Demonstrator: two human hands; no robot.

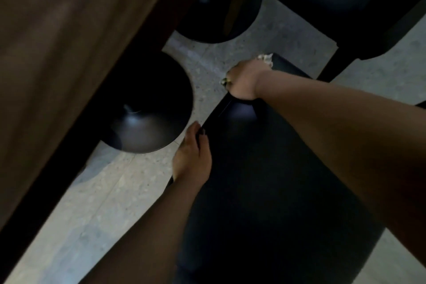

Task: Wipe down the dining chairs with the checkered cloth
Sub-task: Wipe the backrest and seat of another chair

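Observation:
A dark padded dining chair [265, 180] fills the lower middle of the head view, seen from above. My right hand [244, 80] is closed around the checkered cloth [266, 59], pressing it onto the chair's far front corner; only pale bits of cloth show past the fingers. My left hand [192, 157] rests on the chair's left edge, fingers curled over it, gripping the edge.
A brown table top [69, 41] covers the upper left. Two round black table bases [147, 104] [221, 11] stand on the speckled grey floor [92, 203]. Another dark chair [345, 7] sits at the upper right, close to the first.

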